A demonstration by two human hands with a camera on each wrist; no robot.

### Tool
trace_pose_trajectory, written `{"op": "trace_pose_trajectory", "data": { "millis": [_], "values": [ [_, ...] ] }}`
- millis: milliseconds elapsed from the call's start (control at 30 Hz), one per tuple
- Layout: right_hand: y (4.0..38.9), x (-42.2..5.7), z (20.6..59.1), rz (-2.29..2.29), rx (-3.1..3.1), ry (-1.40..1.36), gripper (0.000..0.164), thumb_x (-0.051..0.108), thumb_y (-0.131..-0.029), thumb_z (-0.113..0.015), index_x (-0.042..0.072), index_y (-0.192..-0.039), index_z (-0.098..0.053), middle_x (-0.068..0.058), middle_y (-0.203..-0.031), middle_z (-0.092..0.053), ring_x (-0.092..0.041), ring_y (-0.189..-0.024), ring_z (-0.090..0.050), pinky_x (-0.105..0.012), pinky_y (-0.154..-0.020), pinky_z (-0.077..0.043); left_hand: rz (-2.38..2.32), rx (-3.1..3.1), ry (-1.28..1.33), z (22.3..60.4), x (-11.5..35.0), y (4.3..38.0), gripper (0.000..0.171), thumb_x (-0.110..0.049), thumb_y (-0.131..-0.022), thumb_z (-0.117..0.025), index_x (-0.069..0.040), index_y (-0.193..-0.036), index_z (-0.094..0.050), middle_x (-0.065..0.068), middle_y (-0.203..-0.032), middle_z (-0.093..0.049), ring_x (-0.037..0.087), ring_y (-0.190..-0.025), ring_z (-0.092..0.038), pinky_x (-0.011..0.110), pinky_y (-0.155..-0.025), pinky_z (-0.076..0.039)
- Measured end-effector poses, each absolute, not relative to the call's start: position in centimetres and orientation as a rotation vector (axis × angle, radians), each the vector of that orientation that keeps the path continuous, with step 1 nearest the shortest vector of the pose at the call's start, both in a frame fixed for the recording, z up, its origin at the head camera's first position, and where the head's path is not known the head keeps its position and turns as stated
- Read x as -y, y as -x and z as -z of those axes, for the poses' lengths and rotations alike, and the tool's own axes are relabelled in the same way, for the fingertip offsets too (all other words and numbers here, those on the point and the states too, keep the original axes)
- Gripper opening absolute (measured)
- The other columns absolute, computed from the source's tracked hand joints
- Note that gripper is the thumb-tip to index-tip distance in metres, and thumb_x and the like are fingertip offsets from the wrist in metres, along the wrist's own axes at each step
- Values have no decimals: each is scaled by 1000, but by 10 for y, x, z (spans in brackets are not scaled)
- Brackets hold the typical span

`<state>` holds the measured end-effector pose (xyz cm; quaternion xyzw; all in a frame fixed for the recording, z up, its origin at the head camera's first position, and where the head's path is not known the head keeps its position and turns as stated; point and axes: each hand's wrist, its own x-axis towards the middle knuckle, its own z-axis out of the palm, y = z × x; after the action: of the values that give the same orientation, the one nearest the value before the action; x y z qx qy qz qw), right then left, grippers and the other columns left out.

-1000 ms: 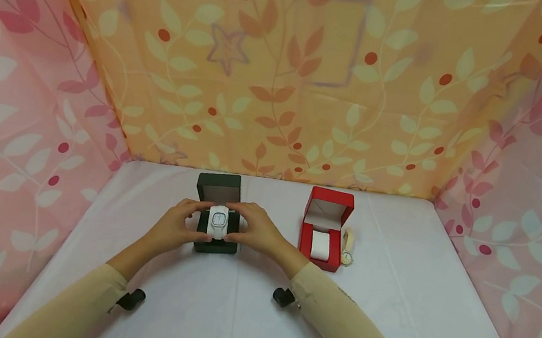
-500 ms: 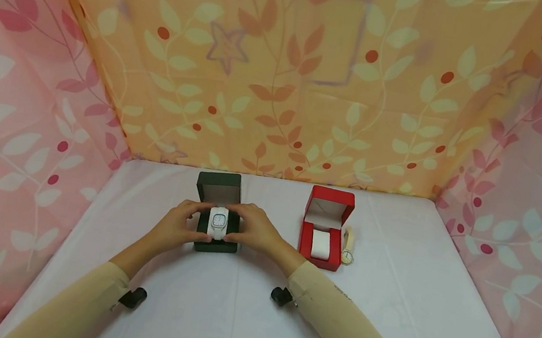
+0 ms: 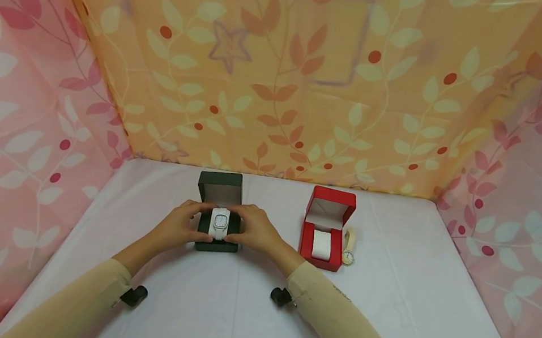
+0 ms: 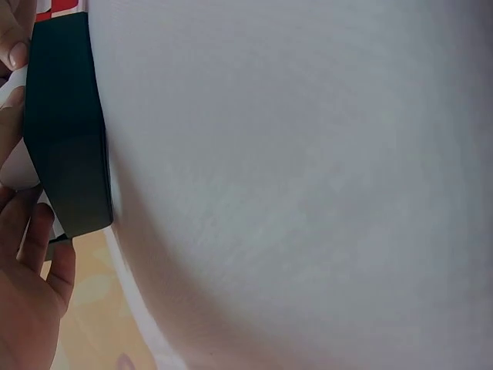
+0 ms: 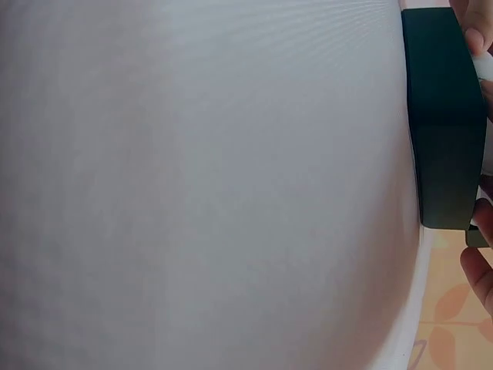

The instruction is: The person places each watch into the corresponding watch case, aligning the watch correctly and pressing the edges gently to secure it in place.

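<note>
Clamping a squarish white watch (image 3: 220, 222), left grip (image 3: 178, 227) mirrors right grip (image 3: 256, 230); a boxy green case (image 3: 221, 179) gapes.

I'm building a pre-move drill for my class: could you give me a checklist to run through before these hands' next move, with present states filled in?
1. Dark green, boxy watch case open: ok, lid raised.
2. White-strapped watch with a rounded-square face facing up: ok.
3. Left grip and right grip on that watch: ok, one each side.
4. Watch fully seated in the green case: cannot tell; fingers partly hide it.
5. Red, boxy case open: ok, white cushion showing.
6. Cream-strapped, round-faced watch inside the red case: not ok, it lies beside it.
</note>
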<state>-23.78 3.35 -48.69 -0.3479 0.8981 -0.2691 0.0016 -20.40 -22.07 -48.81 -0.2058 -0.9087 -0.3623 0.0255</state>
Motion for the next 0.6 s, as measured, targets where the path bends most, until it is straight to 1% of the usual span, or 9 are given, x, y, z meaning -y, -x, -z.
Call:
{"op": "trace_pose_trajectory", "data": {
  "millis": [233,600],
  "values": [
    [237,-33,488,834,-2827,1096,73,39,-80,-87,16,-143,-58,1,-136,-66,-22,-125,-57,-45,-111,-41,1120,2822,646,488,222,204,80,-33,-72,-95,-13,-141,-60,12,-130,-61,30,-121,-58,53,-98,-50],
    [238,-32,489,807,-2833,1075,74,40,-81,-87,18,-145,-57,1,-136,-66,-21,-127,-56,-46,-111,-40,1109,2847,656,484,223,204,78,-37,-74,-93,-16,-142,-60,12,-130,-60,31,-120,-58,55,-99,-50]
  ]
}}
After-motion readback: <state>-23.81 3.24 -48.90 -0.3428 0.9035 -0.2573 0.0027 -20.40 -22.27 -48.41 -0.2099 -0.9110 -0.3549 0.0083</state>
